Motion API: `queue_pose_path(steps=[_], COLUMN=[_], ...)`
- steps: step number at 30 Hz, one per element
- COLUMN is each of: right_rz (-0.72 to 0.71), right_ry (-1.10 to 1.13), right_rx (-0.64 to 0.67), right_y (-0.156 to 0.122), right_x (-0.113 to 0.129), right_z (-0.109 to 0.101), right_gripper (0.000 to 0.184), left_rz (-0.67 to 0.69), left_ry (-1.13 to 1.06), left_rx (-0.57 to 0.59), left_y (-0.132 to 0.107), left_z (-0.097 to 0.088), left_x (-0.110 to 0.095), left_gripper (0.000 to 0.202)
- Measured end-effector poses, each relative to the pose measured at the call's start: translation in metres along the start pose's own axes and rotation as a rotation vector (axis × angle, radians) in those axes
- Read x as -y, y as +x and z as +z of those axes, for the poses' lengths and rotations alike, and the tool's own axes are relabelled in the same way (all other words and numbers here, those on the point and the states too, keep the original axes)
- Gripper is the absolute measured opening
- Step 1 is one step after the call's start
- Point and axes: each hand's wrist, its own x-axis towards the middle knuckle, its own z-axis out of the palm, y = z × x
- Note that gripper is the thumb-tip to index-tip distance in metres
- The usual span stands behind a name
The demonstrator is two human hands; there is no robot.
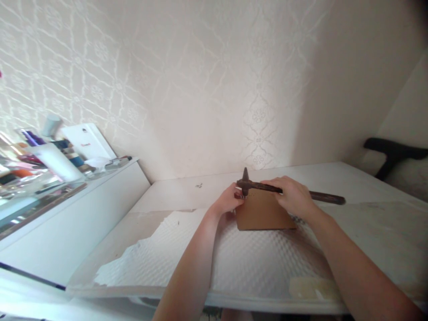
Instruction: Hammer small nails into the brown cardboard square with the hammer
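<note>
My right hand (296, 196) is wrapped round the handle of a dark hammer (326, 197). The hammer's head is over the far left part of a flat brown board (264, 216), its pointed end upward. At the board's left edge, right beside the hammer head, is my left hand (230, 199). Its fingers are bent and close together; what they pinch, if anything, is too small and partly hidden by the hammer head. Small dark specks show on the board near its far edge. Beneath the board lies a white quilted-texture sheet (147, 263).
The white table (374, 223) meets a patterned wall behind. A few small metal bits (199, 185) lie toward its back. On the left, a white cabinet (83, 227) carries bottles, cosmetics and a white box (88, 140). A black chair part (391, 151) stands at the right.
</note>
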Motion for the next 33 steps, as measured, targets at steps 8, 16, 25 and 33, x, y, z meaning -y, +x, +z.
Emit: queue_pose_path(steps=[8,16,25,33], right_rz=[0.02,0.019,0.02,0.025], right_ry=[-0.036,-0.047,-0.01,-0.016], right_rx=[0.003,-0.006,-0.007,-0.009], right_y=[-0.0003,-0.0004,0.0001,-0.0001], right_x=[-0.0019,-0.0027,0.0,0.0008], right_z=[-0.0015,-0.0009,-0.0009,-0.0005], right_gripper=[0.045,0.045,0.043,0.045], left_rz=[0.002,0.011,-0.008,-0.007], left_ry=[-0.039,-0.043,0.048,0.068], left_rx=[-0.012,-0.023,-0.062,-0.083], left_y=[-0.0004,0.0007,0.0017,0.0025], left_z=[-0.0021,-0.0038,-0.0053,-0.0052], left_x=[0.0013,0.0052,0.0066,0.0087], left_gripper=[0.045,0.045,0.041,0.04])
